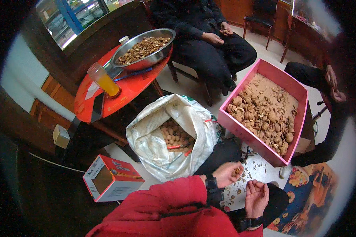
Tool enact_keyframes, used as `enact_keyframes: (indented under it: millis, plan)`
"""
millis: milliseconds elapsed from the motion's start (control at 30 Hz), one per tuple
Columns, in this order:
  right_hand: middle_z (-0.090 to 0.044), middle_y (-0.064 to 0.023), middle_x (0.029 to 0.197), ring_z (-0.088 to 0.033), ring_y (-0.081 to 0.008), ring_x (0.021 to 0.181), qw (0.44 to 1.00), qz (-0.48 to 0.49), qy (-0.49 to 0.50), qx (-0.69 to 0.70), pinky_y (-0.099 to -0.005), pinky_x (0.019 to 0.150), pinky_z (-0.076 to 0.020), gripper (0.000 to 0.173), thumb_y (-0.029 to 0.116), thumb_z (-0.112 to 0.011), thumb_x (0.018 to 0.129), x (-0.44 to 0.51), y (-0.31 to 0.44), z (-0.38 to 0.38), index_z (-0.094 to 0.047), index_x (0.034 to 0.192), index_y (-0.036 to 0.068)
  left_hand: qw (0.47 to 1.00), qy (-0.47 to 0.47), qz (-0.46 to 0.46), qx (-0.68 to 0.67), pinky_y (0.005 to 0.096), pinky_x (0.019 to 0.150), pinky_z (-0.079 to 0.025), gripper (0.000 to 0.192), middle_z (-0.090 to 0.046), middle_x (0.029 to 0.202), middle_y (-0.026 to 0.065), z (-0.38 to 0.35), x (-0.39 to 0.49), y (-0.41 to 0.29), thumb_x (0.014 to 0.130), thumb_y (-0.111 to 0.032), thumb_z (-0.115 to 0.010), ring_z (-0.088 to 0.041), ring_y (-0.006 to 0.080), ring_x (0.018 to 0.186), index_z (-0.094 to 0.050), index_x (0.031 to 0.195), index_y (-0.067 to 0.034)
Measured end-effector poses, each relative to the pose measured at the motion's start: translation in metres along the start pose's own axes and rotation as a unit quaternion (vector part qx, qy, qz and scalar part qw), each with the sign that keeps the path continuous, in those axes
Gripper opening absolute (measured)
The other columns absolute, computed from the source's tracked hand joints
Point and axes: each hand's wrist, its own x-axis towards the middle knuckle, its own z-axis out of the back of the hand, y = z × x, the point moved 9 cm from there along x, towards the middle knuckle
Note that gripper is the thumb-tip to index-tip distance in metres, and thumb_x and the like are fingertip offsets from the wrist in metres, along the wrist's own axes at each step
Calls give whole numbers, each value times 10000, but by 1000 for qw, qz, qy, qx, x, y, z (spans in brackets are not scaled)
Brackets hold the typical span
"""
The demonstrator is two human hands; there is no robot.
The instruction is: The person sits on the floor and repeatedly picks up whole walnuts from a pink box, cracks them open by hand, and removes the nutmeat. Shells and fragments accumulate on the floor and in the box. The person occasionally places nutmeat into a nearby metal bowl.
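My left hand (230, 174) is low in the middle, palm up, its curled fingers around some walnut pieces (236, 171). To its right, my right hand (256, 197) is turned palm up with bent fingers; no object shows in it. Beyond both hands stands a pink box (255, 148) with walnuts and cracked shells (262, 126). At the left of the hands, an open white woven sack (154, 145) holds whole walnuts (173, 133), and a red-handled tool (175, 147) lies on them.
A red table (133, 94) bears a metal bowl (142, 63) of walnut kernels, a glass of orange drink (106, 84) and a phone (98, 106). Two people in dark clothes sit across and at the right. A cardboard box (123, 186) stands left; shell bits litter the floor.
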Motion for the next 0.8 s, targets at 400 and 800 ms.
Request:
enact_keyframes:
  millis: [400, 800]
  plan:
    - [-640, -22, 814, -592, -142, 690, 982, -106, -131, -81, -295, 699, -479, 228, 270, -496, 933, 1, -15, 77, -564, 794, 103, 348, -429, -561, 617, 348, 675, -469, 354, -642, 807, 102, -20, -192, -512, 951, -304, -443, -606, 246, 743, -613, 878, -3]
    - [-629, -39, 904, -570, -95, 759, 928, -17, -92, -360, -196, 674, -441, 143, 70, -559, 900, 43, -11, 90, -622, 1002, -7, 384, -322, -597, 627, 294, 924, -411, 345, -597, 1112, 116, -1, -161, -463, 940, -208, -527, -554, 192, 1042, -533, 1215, 1]
